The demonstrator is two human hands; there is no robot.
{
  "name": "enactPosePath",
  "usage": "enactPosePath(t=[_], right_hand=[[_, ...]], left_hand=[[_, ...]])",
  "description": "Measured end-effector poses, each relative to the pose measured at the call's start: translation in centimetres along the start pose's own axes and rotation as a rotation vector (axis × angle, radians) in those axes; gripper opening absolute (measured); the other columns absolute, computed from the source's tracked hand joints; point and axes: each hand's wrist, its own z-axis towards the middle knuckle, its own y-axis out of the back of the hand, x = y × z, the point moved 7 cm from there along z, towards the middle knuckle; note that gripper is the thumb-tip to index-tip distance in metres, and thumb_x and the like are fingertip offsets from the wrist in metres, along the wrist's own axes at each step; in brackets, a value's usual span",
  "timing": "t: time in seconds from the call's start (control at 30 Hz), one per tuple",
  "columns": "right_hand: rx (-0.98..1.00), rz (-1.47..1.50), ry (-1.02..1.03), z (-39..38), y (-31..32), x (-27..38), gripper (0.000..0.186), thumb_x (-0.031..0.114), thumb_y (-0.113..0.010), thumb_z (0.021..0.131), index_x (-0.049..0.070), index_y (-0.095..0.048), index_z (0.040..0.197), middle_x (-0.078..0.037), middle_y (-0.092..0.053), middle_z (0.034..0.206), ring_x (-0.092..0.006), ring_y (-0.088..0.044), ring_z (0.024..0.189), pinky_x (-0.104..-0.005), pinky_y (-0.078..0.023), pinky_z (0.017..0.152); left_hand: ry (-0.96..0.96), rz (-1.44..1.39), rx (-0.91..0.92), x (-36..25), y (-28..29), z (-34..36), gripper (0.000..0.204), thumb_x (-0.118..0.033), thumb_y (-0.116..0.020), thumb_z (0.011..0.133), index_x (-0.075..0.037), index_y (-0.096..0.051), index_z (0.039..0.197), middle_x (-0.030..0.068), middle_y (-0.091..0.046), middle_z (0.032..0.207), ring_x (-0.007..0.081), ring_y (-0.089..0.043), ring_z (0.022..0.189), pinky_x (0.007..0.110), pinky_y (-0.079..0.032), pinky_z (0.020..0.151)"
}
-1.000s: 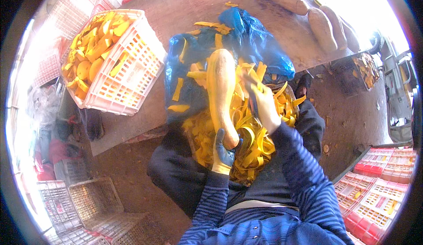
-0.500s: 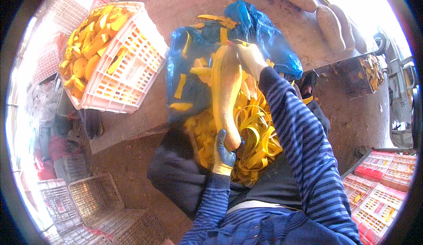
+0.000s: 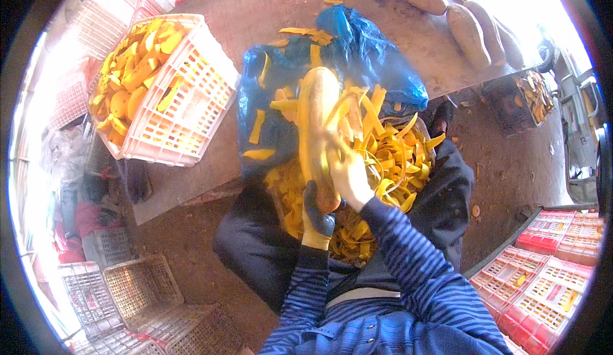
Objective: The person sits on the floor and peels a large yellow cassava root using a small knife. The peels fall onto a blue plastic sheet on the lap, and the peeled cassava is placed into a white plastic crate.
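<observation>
A long squash (image 3: 313,131), partly peeled with yellow flesh showing, lies lengthwise between my hands. My left hand (image 3: 317,219), in a glove with a dark blue palm, is closed around its near end. My right hand (image 3: 348,175), in a pale glove, is closed at the squash's right side, near that same end. Its fingers grip a peeler, mostly hidden and blurred by motion. A strip of peel curls up beside the fingers. Beneath and to the right, yellow peel ribbons (image 3: 408,163) heap up between my legs.
Blue plastic sheeting (image 3: 377,52) with peel scraps lies beyond the squash. At left stands a tilted pink crate (image 3: 191,99) full of yellow pieces. Several whole squashes (image 3: 469,36) lie far right. Red and white crates (image 3: 543,285) stand lower right, pale crates (image 3: 140,288) lower left.
My right hand has come from the squash's far end down along its right side toward me. The squash's far end has dropped slightly, and my left hand still holds the near end.
</observation>
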Motion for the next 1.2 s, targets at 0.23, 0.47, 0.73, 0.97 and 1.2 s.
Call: enactPosePath(t=[0.23,0.47,0.73,0.97,1.2], right_hand=[[0.448,-0.192,-0.219,-11.5,1.9,-1.7,0.043,0.021,-0.056,0.099,0.015,-0.065,0.141,-0.03,-0.069,0.086,-0.0382,-0.071,0.072,-0.0428,-0.056,0.071],[0.335,-0.145,-0.076,-7.7,6.3,-0.9,0.04,0.022,-0.054,0.1,0.01,-0.068,0.135,-0.024,-0.071,0.093,-0.033,-0.07,0.079,-0.0419,-0.055,0.073],[0.085,0.399,-0.155,15.6,3.6,-0.4,0.035,0.023,-0.056,0.102,0.01,-0.072,0.131,0.002,-0.061,0.074,-0.0082,-0.05,0.051,-0.0249,-0.039,0.046],[0.311,-0.04,-0.157,22.4,0.9,-2.1,0.042,0.013,-0.062,0.094,0.013,-0.067,0.137,-0.008,-0.072,0.091,-0.0244,-0.068,0.069,-0.0332,-0.053,0.058],[0.013,0.163,-0.087,17.4,1.3,-1.5,0.041,0.024,-0.055,0.1,0.005,-0.068,0.134,-0.021,-0.076,0.1,-0.0309,-0.071,0.083,-0.0382,-0.054,0.08]], left_hand=[[0.138,-0.067,0.342,-0.7,-2.6,-0.3,0.066,-0.06,-0.05,0.104,-0.009,-0.055,0.146,0.0075,-0.064,0.138,0.0259,-0.063,0.123,0.045,-0.051,0.105],[-0.011,0.14,-0.036,-1.1,-1.3,-0.2,0.059,-0.054,-0.061,0.101,-0.009,-0.06,0.14,0.0067,-0.067,0.135,0.0255,-0.063,0.123,0.045,-0.05,0.107],[-0.076,0.126,-0.103,-0.8,-0.8,0.1,0.054,-0.052,-0.065,0.097,-0.009,-0.062,0.131,0.009,-0.07,0.119,0.0261,-0.069,0.106,0.044,-0.057,0.091],[-0.117,0.09,-0.104,-0.8,-0.3,0.3,0.051,-0.047,-0.066,0.097,-0.008,-0.063,0.129,0.0078,-0.07,0.115,0.0247,-0.069,0.101,0.043,-0.059,0.088],[-0.121,0.168,-0.113,-1.6,-0.9,-0.1,0.052,-0.044,-0.07,0.096,-0.006,-0.061,0.13,0.0087,-0.07,0.111,0.0243,-0.07,0.091,0.041,-0.061,0.071]])
